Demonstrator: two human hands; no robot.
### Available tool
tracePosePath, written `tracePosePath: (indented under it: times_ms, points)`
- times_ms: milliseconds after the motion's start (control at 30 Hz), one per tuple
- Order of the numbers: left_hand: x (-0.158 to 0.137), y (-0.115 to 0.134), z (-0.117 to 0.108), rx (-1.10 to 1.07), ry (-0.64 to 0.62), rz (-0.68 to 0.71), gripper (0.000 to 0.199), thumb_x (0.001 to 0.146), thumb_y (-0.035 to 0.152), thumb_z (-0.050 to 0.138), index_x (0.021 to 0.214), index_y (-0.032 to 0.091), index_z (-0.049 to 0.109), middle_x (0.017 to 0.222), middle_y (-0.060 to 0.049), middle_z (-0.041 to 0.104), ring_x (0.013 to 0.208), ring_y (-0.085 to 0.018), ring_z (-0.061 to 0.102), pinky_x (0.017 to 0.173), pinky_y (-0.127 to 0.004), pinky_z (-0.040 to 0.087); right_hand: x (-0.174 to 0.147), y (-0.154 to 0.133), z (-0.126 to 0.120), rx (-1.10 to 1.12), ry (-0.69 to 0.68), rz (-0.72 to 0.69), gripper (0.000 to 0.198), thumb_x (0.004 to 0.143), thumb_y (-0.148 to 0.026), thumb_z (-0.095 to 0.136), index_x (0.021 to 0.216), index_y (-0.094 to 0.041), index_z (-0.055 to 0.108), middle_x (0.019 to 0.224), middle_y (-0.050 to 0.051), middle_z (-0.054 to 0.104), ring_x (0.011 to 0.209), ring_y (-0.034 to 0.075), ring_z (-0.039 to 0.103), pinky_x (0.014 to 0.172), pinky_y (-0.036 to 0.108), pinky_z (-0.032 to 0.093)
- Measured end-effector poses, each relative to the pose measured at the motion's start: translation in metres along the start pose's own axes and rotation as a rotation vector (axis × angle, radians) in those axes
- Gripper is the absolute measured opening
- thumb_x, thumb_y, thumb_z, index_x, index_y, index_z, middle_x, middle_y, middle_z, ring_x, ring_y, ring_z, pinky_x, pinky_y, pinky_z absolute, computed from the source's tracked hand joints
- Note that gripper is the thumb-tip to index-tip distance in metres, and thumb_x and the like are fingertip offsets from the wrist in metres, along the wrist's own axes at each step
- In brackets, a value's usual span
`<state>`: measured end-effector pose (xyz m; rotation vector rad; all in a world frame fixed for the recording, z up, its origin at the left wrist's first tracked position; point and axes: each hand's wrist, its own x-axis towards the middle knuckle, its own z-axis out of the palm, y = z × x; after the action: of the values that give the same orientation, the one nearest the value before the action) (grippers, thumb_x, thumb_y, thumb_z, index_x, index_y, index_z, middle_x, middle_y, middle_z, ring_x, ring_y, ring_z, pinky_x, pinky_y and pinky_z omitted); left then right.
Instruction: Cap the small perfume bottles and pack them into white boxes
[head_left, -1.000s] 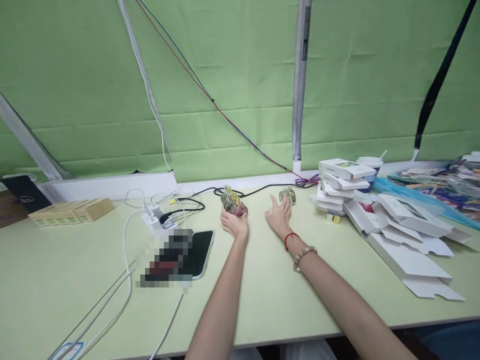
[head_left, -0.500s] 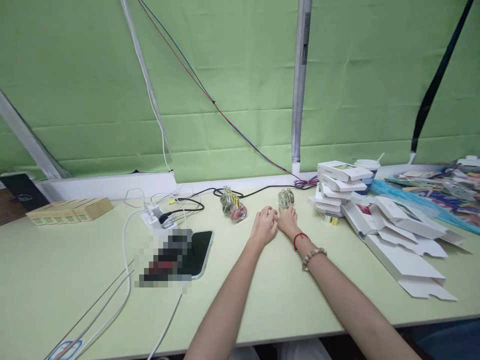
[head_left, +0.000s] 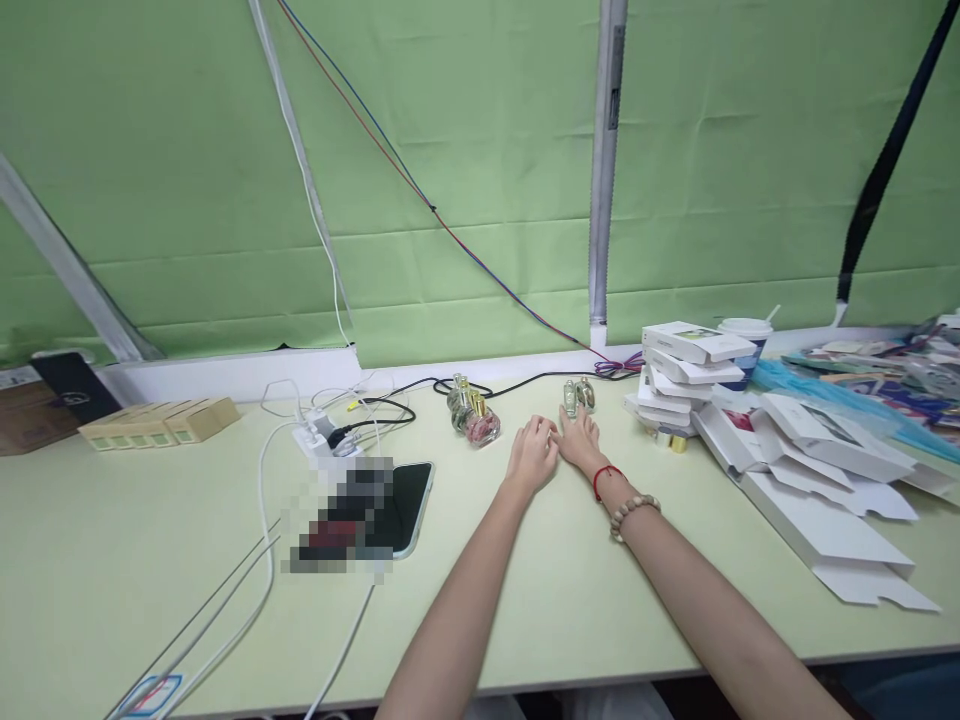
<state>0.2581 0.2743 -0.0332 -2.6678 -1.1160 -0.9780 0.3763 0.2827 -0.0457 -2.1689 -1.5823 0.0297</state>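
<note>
My right hand (head_left: 579, 440), with a red cord and a beaded bracelet at the wrist, reaches to a small clear glass perfume bottle (head_left: 570, 399) and has its fingertips at the bottle's base. Right beside that bottle stands a second glass bottle (head_left: 586, 395). My left hand (head_left: 534, 452) rests close by on the table, fingers loosely bent and apart, nothing seen in it. Its fingertips come near my right hand. Left of it is a row of glass perfume bottles (head_left: 474, 412) with gold necks, the nearest one pinkish.
White cartons (head_left: 686, 375) are stacked at the right, with flattened boxes (head_left: 817, 520) in front and a paper cup (head_left: 742, 345) behind. Gold caps (head_left: 677, 444) lie by the stack. To the left are a phone (head_left: 409, 510), a power strip (head_left: 322, 440), cables and tan boxes (head_left: 161, 423).
The clear bottle at my right fingertips has turned and now shows a narrower side. Both hands stay in nearly the same place, while the whole view has shifted slightly.
</note>
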Motion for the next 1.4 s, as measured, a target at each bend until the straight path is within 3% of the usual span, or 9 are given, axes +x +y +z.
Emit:
tracePosePath:
  times_ms: [333, 500, 867, 1000, 1200, 1300, 1400]
  points:
    - [-0.002, 0.001, -0.005, -0.055, 0.009, -0.083, 0.020, 0.081, 0.012, 0.039, 0.096, 0.018, 0.050, 0.099, -0.005, 0.055, 0.092, -0.017, 0.054, 0.083, -0.030, 0.040, -0.007, 0.001, 0.002, -0.078, -0.016, -0.048, 0.054, 0.090, -0.023, 0.032, 0.143, -0.012, 0.025, 0.140, 0.024, 0.024, 0.125, 0.033, 0.033, 0.100, 0.040, 0.023]
    - [-0.007, 0.002, -0.009, -0.118, 0.038, -0.139, 0.019, 0.080, 0.012, 0.039, 0.093, 0.018, 0.051, 0.096, -0.005, 0.057, 0.089, -0.016, 0.055, 0.082, -0.030, 0.040, -0.024, 0.003, -0.006, -0.097, -0.071, -0.110, 0.055, 0.092, -0.027, 0.030, 0.144, -0.014, 0.021, 0.141, 0.021, 0.025, 0.123, 0.030, 0.034, 0.100, 0.040, 0.025]
    - [-0.020, 0.013, -0.024, -0.140, 0.000, -0.331, 0.022, 0.078, 0.012, 0.041, 0.097, 0.018, 0.050, 0.094, -0.005, 0.062, 0.090, -0.018, 0.057, 0.081, -0.031, 0.039, -0.056, 0.005, -0.021, 0.026, -0.086, -0.250, 0.051, 0.091, -0.024, 0.031, 0.141, -0.018, 0.031, 0.138, 0.017, 0.034, 0.122, 0.025, 0.037, 0.100, 0.037, 0.027]
    - [-0.018, 0.009, -0.019, -0.124, -0.033, -0.411, 0.031, 0.079, 0.014, 0.041, 0.110, 0.014, 0.048, 0.107, -0.010, 0.060, 0.104, -0.020, 0.054, 0.091, -0.035, 0.036, -0.050, 0.006, -0.025, 0.195, -0.075, -0.258, 0.043, 0.092, -0.027, 0.030, 0.131, -0.024, 0.048, 0.130, 0.011, 0.044, 0.120, 0.021, 0.041, 0.097, 0.034, 0.030]
    - [-0.016, 0.005, -0.011, -0.092, -0.056, -0.444, 0.043, 0.079, 0.018, 0.042, 0.121, 0.011, 0.045, 0.126, -0.014, 0.051, 0.119, -0.024, 0.043, 0.100, -0.039, 0.031, -0.041, 0.006, -0.025, 0.291, -0.022, -0.281, 0.036, 0.091, -0.030, 0.038, 0.119, -0.027, 0.060, 0.121, 0.007, 0.053, 0.115, 0.019, 0.045, 0.094, 0.031, 0.031]
    - [-0.016, 0.006, -0.011, -0.077, -0.068, -0.434, 0.048, 0.079, 0.021, 0.042, 0.126, 0.009, 0.042, 0.127, -0.015, 0.050, 0.119, -0.025, 0.042, 0.100, -0.039, 0.031, -0.041, 0.006, -0.027, 0.306, 0.050, -0.265, 0.027, 0.086, -0.033, 0.048, 0.095, -0.024, 0.071, 0.107, 0.005, 0.061, 0.107, 0.019, 0.049, 0.092, 0.030, 0.031]
    - [-0.016, 0.007, -0.012, -0.073, -0.069, -0.412, 0.052, 0.079, 0.021, 0.041, 0.129, 0.010, 0.039, 0.128, -0.015, 0.049, 0.119, -0.026, 0.042, 0.101, -0.040, 0.030, -0.040, 0.005, -0.029, 0.326, 0.108, -0.232, 0.024, 0.081, -0.034, 0.053, 0.069, -0.018, 0.067, 0.093, 0.006, 0.064, 0.097, 0.019, 0.053, 0.086, 0.029, 0.033]
